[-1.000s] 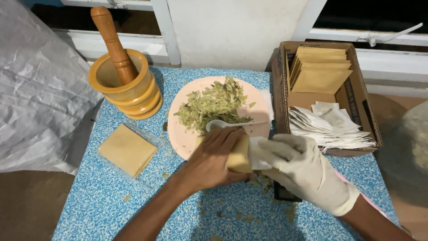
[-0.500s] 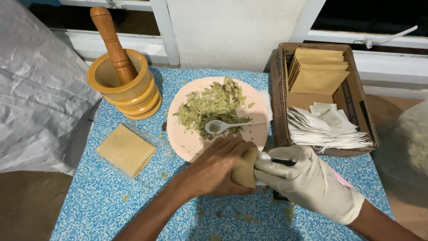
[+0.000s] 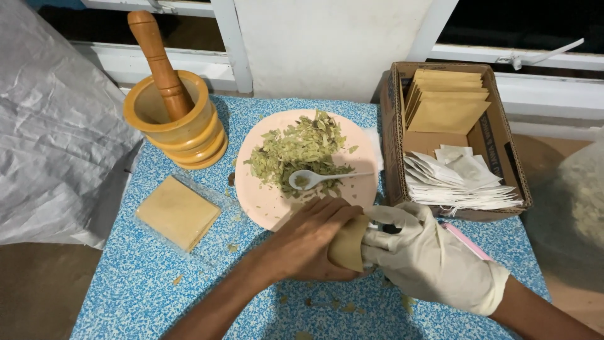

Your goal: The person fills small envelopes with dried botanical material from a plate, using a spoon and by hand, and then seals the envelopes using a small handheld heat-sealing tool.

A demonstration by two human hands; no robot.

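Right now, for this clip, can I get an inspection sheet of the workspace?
Surface: blue speckled tabletop, leaf crumbs scattered.
Job's things: tan paper pouch held between bare left hand and white-gloved right hand.
Clutter: pink round plate with dried green leaves and white plastic spoon; yellow wooden mortar with brown pestle; flat tan pouch stack; cardboard box of tan and white sachets.
Fingers: both hands closed on pouch.
Cables: nothing seen.
Surroundings: white window frame, grey plastic sheet.

Left hand [image 3: 308, 242] bare; right hand [image 3: 428, 255] gloved (cream).
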